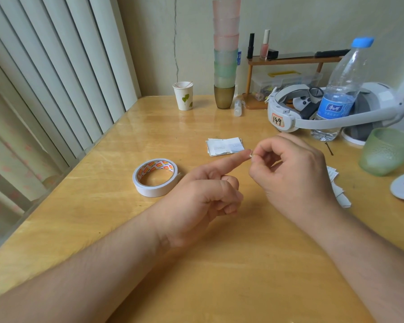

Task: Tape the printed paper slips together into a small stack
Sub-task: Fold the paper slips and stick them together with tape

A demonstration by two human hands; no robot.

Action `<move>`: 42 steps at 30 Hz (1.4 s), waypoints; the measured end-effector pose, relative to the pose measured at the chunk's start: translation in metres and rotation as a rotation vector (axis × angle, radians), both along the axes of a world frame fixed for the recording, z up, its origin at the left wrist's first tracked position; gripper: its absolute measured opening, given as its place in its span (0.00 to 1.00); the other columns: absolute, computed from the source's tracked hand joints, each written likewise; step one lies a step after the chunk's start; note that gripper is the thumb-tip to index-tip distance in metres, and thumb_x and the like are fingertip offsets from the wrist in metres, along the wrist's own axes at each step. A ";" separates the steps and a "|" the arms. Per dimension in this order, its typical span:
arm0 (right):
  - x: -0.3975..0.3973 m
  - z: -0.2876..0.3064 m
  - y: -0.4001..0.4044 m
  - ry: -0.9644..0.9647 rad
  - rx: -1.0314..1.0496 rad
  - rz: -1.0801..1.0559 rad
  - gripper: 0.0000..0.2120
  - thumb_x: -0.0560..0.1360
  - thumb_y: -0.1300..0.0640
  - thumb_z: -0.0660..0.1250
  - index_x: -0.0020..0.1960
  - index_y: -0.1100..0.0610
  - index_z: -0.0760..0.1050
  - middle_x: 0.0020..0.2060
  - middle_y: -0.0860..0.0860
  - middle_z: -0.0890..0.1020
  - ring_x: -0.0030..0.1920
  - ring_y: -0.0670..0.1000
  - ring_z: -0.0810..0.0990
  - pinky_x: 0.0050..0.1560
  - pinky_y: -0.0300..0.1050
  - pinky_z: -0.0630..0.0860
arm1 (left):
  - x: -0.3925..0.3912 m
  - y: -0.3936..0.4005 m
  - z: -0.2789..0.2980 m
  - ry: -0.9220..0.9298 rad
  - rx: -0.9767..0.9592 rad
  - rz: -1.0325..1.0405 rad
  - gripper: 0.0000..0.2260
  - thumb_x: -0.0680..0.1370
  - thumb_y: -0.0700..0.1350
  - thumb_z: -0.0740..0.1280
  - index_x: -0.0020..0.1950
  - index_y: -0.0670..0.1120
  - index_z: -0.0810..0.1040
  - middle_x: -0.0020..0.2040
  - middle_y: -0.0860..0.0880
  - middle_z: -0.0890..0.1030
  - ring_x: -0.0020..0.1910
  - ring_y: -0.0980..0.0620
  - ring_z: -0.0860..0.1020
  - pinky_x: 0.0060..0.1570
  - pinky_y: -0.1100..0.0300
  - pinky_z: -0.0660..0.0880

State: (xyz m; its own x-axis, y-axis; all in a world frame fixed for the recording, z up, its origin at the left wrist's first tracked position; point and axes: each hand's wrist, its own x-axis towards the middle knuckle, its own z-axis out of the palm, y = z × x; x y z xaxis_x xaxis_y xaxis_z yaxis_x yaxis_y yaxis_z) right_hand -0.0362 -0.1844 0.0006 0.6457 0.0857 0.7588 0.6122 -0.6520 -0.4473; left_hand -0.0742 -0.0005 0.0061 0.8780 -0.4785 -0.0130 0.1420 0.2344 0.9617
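Slips (224, 146) already stacked lie on the table (196, 276) beyond the hands, near the tape roll (156, 177). Right hand (292, 173) pinches a tiny white bit (tape, probably) at the extended forefinger of the left hand (203, 197), whose other fingers curl on nothing. Best peel slowly — keep the sticky side off skin. More loose slips (336, 187) wait behind the right hand; a green cup (387, 151) and water bottle (341, 89) crowd that side.

Tape roll (156, 177) on table (103, 217), left of both hands. Slip stack (224, 146) behind it to the right. Bottle (338, 94) inside headset band (313, 122), far right; loose slips (338, 190) right of right hand (294, 173).
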 end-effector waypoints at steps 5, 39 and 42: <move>0.000 0.002 -0.002 0.055 0.044 -0.013 0.04 0.72 0.62 0.72 0.40 0.53 0.80 0.36 0.47 0.79 0.37 0.48 0.78 0.40 0.46 0.76 | 0.002 0.002 0.002 0.008 -0.015 0.038 0.33 0.69 0.32 0.62 0.74 0.48 0.77 0.30 0.50 0.61 0.33 0.48 0.64 0.44 0.53 0.66; -0.002 0.001 0.000 0.060 0.034 0.032 0.04 0.73 0.61 0.73 0.41 0.53 0.81 0.38 0.47 0.80 0.38 0.47 0.78 0.39 0.48 0.77 | 0.001 0.000 -0.001 -0.038 0.018 0.008 0.34 0.69 0.31 0.60 0.74 0.48 0.77 0.30 0.50 0.61 0.34 0.47 0.62 0.43 0.54 0.64; -0.003 0.001 0.001 0.061 0.035 0.033 0.04 0.73 0.61 0.73 0.41 0.53 0.81 0.38 0.47 0.79 0.38 0.47 0.78 0.39 0.48 0.77 | 0.001 0.000 -0.001 -0.036 0.014 0.020 0.34 0.68 0.31 0.60 0.74 0.48 0.77 0.30 0.50 0.61 0.34 0.47 0.62 0.44 0.53 0.64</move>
State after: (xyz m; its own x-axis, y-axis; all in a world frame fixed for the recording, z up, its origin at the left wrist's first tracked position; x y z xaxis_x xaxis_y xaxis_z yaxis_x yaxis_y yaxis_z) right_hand -0.0389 -0.1838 0.0013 0.6880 0.0814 0.7211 0.6040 -0.6151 -0.5068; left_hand -0.0732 -0.0002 0.0053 0.8874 -0.4608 0.0119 0.1030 0.2233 0.9693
